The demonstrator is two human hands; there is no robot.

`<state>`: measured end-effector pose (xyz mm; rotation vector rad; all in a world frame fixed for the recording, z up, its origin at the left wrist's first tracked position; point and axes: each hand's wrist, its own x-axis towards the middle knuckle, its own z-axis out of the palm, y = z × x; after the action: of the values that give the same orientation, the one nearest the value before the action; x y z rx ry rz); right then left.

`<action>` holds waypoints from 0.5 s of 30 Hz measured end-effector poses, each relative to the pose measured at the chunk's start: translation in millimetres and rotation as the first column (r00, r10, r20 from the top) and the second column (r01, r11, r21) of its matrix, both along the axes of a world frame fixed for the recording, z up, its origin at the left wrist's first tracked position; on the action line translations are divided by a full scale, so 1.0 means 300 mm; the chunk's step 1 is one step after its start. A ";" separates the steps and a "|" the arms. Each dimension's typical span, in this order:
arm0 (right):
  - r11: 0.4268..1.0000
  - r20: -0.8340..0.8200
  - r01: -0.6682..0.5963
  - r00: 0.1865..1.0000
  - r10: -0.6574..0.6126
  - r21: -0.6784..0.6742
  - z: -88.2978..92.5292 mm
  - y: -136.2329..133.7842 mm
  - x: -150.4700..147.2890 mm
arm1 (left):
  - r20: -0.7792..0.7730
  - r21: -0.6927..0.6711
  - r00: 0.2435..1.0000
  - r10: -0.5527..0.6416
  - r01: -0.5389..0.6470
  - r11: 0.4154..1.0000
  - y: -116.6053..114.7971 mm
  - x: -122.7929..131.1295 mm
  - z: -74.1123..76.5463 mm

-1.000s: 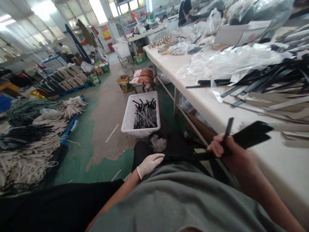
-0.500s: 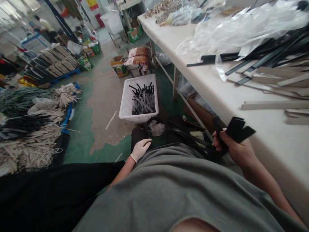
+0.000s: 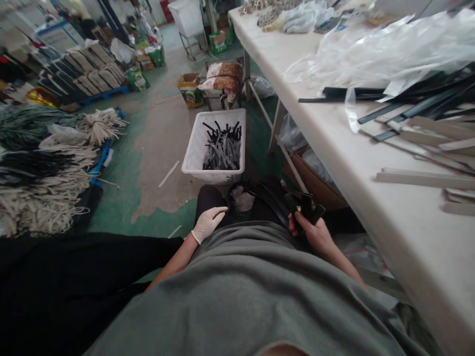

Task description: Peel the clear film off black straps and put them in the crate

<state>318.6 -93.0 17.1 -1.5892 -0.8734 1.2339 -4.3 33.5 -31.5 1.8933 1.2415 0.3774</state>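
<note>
Seen from the head camera, looking down over a grey shirt (image 3: 260,287). The right hand (image 3: 315,236) sits in the lap just under the tabletop (image 3: 319,118) edge, its grip closed around a bundle of black strips (image 3: 306,203) that fan upward. The gloved left hand (image 3: 208,223) rests on a dark knee (image 3: 210,197), grip loose, fingers out, holding nothing. A white bin (image 3: 192,151) stands just beyond the knees. Open floor (image 3: 159,148) lies to its left; the tabletop's long edge bounds the right.

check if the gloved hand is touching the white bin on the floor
Apart. Head view: gloved left hand rests on the dark knee, which shows between it and the white bin; right hand grips black strips.
</note>
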 end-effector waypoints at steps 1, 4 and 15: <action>0.999 -0.022 0.030 0.999 -0.030 0.013 -0.011 -0.006 0.008 | -0.013 0.014 1.000 -0.006 0.006 1.000 -0.004 -0.003 0.004; 0.996 -0.051 0.085 0.995 -0.085 0.014 -0.048 -0.018 0.026 | -0.036 0.044 0.999 -0.007 0.009 0.999 -0.017 -0.017 0.010; 0.983 0.813 -0.129 0.553 0.180 -0.131 -0.088 0.124 -0.015 | -0.105 0.003 0.994 0.022 -0.022 1.000 0.004 -0.019 -0.020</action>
<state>314.1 -55.8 -9.4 -2.2146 -1.6051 0.5420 -10.1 34.7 -37.5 1.9237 1.3321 0.2945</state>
